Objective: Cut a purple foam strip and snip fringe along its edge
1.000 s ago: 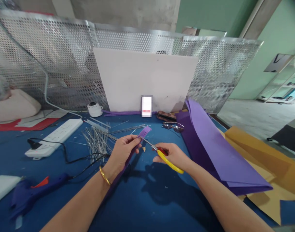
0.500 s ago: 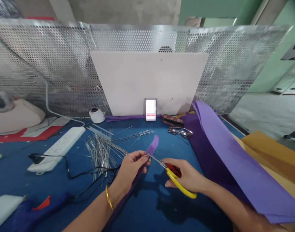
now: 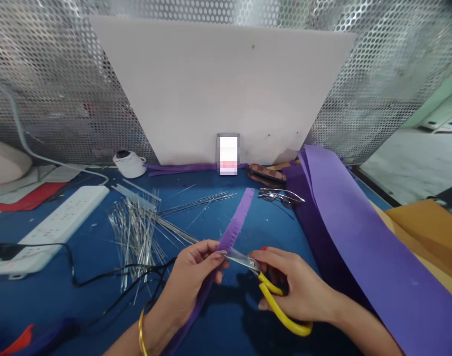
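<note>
My left hand point(image 3: 198, 277) pinches a narrow purple strip point(image 3: 237, 217) between thumb and fingers. The strip's upper end stands out past my fingertips and shows a row of small cuts along one edge; its lower part trails under my forearm. My right hand point(image 3: 294, 282) is closed around the yellow handles of a pair of scissors point(image 3: 281, 306). The blades point left and touch the strip's edge just beside my left thumb.
Thin metal wires point(image 3: 137, 237) lie in a pile left of my hands, near a white power strip point(image 3: 51, 227) and black cord. Eyeglasses point(image 3: 281, 197), a brown checked case point(image 3: 266, 174) and a phone point(image 3: 228, 154) are behind. Large purple sheets point(image 3: 344, 207) cover the right side.
The view has tilted down and closer. More of the purple strip now extends beyond my left fingers, with more cuts showing, and the scissor blades sit lower along it.
</note>
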The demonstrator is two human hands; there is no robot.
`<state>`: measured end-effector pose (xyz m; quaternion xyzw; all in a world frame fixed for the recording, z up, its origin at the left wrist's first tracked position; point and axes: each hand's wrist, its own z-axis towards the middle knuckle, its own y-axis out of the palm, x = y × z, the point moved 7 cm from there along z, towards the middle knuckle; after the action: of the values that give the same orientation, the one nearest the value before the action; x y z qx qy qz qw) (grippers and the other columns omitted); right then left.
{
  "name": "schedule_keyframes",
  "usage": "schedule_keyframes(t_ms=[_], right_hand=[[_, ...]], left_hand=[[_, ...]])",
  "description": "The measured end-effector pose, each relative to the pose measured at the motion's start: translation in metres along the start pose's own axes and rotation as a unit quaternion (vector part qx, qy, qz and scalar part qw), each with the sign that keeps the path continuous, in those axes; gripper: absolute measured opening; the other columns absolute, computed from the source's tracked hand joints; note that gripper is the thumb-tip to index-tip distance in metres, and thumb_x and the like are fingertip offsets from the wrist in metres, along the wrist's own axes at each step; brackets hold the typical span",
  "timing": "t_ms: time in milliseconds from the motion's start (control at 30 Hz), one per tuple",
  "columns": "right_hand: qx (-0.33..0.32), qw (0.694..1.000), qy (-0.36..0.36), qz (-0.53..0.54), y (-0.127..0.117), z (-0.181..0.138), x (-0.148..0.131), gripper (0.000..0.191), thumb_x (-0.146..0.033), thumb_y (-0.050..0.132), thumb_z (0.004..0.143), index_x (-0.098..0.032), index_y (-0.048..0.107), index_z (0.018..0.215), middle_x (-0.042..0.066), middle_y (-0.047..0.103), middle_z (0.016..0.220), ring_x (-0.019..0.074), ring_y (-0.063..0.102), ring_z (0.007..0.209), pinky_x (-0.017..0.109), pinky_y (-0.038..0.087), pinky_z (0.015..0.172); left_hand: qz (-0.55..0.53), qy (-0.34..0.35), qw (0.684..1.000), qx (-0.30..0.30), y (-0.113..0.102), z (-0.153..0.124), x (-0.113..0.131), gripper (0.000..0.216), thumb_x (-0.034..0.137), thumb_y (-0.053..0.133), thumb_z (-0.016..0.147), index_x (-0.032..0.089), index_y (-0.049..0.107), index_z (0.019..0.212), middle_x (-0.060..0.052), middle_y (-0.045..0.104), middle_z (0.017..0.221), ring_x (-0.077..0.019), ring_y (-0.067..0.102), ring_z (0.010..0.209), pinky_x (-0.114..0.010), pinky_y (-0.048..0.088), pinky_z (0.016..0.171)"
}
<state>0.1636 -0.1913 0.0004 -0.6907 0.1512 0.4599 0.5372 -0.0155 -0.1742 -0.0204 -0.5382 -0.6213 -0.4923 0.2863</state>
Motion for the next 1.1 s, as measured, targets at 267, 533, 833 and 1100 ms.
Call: schedule_keyframes(t_ms=[267, 533, 833, 1100], right_hand=[[0.0, 1.0, 0.005, -0.008, -0.003, -0.004, -0.008, 0.051, -0.027, 0.089, 0.06, -0.026, 0.065, 0.106, -0.003, 0.053, 0.079, 0.0141, 0.046, 0.065, 0.023, 0.034, 0.055], [-0.001, 0.999, 0.028, 0.018, 0.001, -0.005, -0.005, 0.053, -0.03, 0.091, 0.059, -0.025, 0.065, 0.106, -0.003, 0.055, 0.08, 0.015, 0.046, 0.067, 0.023, 0.036, 0.058], [-0.006, 0.999, 0.05, 0.022, 0.004, -0.006, -0.001, 0.045, -0.031, 0.087, 0.066, -0.024, 0.067, 0.105, -0.003, 0.054, 0.076, 0.0139, 0.045, 0.063, 0.023, 0.035, 0.056], [0.004, 0.999, 0.039, 0.015, 0.006, -0.007, 0.001, 0.039, -0.027, 0.083, 0.069, -0.024, 0.067, 0.105, -0.002, 0.055, 0.076, 0.0142, 0.046, 0.064, 0.023, 0.036, 0.056]], left_hand=[[0.018, 0.024, 0.999, -0.014, 0.004, -0.005, 0.006, 0.019, 0.031, 0.077, 0.071, 0.014, 0.07, 0.074, 0.001, 0.066, 0.06, -0.0055, 0.049, 0.045, -0.018, 0.034, 0.047], [0.044, 0.046, 0.998, 0.013, 0.001, -0.003, 0.007, 0.016, 0.029, 0.077, 0.07, 0.015, 0.071, 0.072, 0.002, 0.064, 0.057, -0.0047, 0.043, 0.044, -0.019, 0.029, 0.045], [0.054, 0.041, 0.997, 0.024, 0.001, -0.005, 0.006, 0.012, 0.026, 0.076, 0.07, 0.015, 0.071, 0.071, 0.002, 0.065, 0.057, -0.0044, 0.043, 0.042, -0.018, 0.029, 0.045], [0.05, 0.026, 0.998, 0.03, 0.001, -0.004, 0.003, 0.015, 0.028, 0.077, 0.069, 0.015, 0.071, 0.073, 0.001, 0.067, 0.059, -0.0062, 0.047, 0.045, -0.019, 0.033, 0.047]])
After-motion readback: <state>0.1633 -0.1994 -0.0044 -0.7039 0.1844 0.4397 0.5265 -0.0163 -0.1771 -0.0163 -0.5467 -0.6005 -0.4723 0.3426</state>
